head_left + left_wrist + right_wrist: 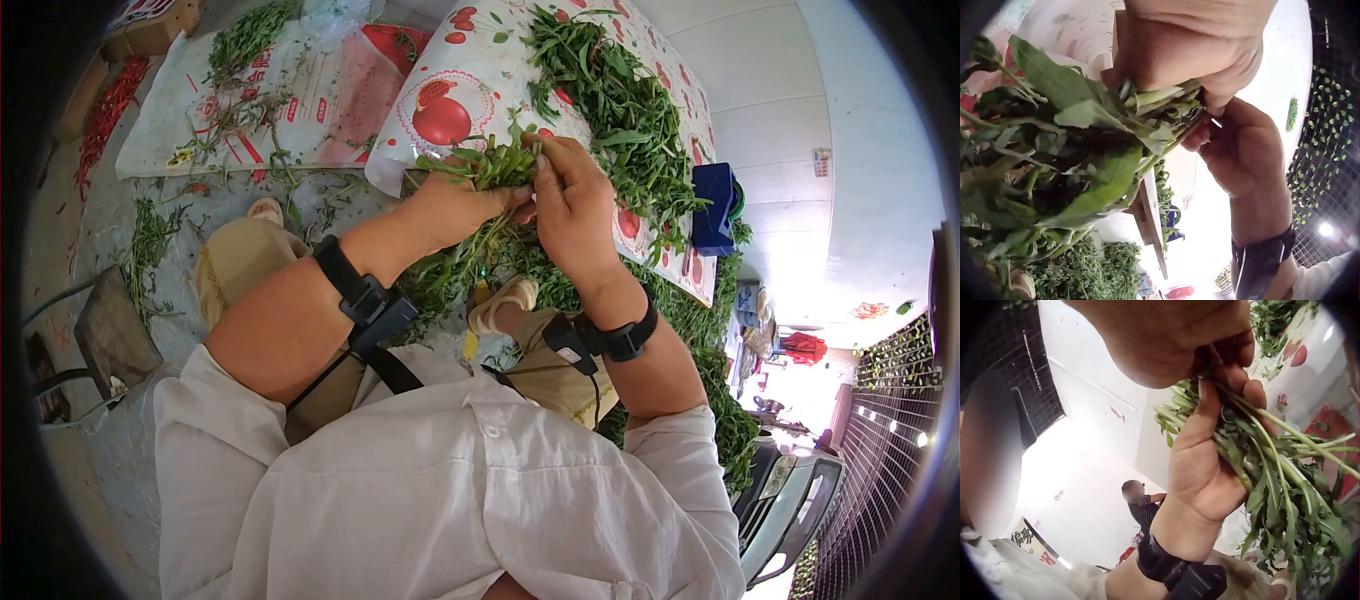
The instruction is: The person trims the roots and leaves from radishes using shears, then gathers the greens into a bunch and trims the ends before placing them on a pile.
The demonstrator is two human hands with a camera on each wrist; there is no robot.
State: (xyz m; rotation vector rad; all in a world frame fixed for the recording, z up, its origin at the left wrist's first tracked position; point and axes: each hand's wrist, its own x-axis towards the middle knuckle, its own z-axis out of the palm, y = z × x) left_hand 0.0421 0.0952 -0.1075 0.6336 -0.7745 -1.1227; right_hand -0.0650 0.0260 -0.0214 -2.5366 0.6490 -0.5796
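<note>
My left hand (450, 208) grips a bunch of leafy greens (490, 168) by its stems, in front of a table with a fruit-print cover (410, 150). Close beside it, my right hand (578, 205) has thumb and fingers curled together, pinching at the stems. The left wrist view shows the leaves (1072, 137) hanging from the left fist, with the right fingertips right at the stems. From the right wrist view, long pale stems (1279, 462) run out of the left hand (1200, 465); the right fingers partly hide the pinched spot.
A heap of greens (640, 120) lies on the table, near a blue container (713, 210). More greens (730, 410) cover the floor at right. Sacking (330, 95) with loose sprigs is spread at left, and a dark stool-like thing (115, 325) stands there. Another person (1141, 509) is farther off.
</note>
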